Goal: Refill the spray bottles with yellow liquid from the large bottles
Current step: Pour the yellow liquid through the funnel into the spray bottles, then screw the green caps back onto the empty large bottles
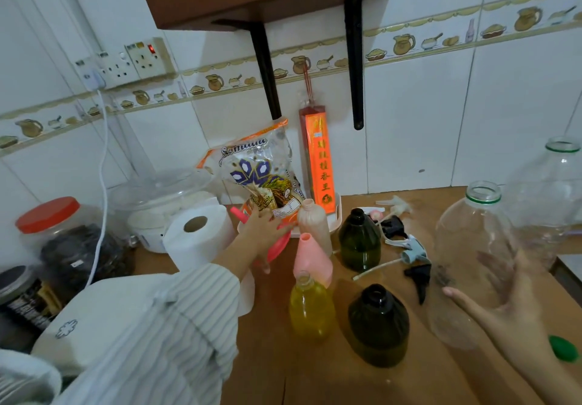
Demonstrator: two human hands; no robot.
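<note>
A small clear bottle [310,310] full of yellow liquid stands uncapped on the wooden counter [315,379]. A pink funnel [312,259] stands narrow end up just behind it. Two dark green spray bottles [359,241] [378,326] and a beige bottle [313,225] stand open, without heads. Loose spray heads [406,244] lie between them. My right hand [510,304] wraps a large clear empty bottle [472,247], fingers showing through the plastic. A second large empty bottle [554,190] stands behind. My left hand [264,234] grips a red plastic dish [278,248] in front of a rice bag [261,171].
A green cap [563,348] lies by my right wrist. A paper roll [198,234], a red-lidded jar [63,241], a clear-lidded pot [163,206] and a white appliance [104,316] crowd the left. A red incense pack [318,165] leans on the tiled wall. The counter ends at right [567,272].
</note>
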